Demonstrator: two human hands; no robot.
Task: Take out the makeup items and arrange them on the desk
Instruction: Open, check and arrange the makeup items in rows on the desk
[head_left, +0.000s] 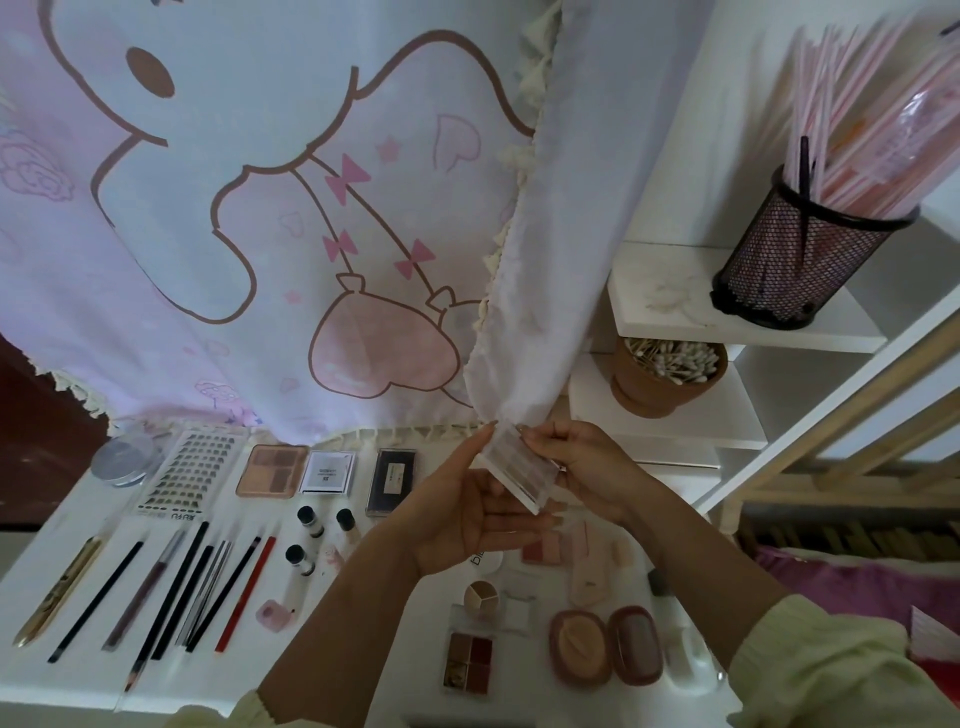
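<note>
Lower centre of the frame: a four-pan palette (467, 657) and an open pink compact (605, 647) lie on the white table (78, 525). Lower left: pencils (171, 587) lie side by side. Centre: your left hand (467, 525) cradles a clear palette case (519, 470) from below, fingers curled to its edge. Your right hand (587, 467) pinches its upper right edge. The case is tilted, raised off the table. Behind, a peach palette (272, 470) and a black case (392, 480) stand in a row. Upper right: a pot of cotton swabs (667, 374) and a mesh holder (800, 260) sit on shelves.
</note>
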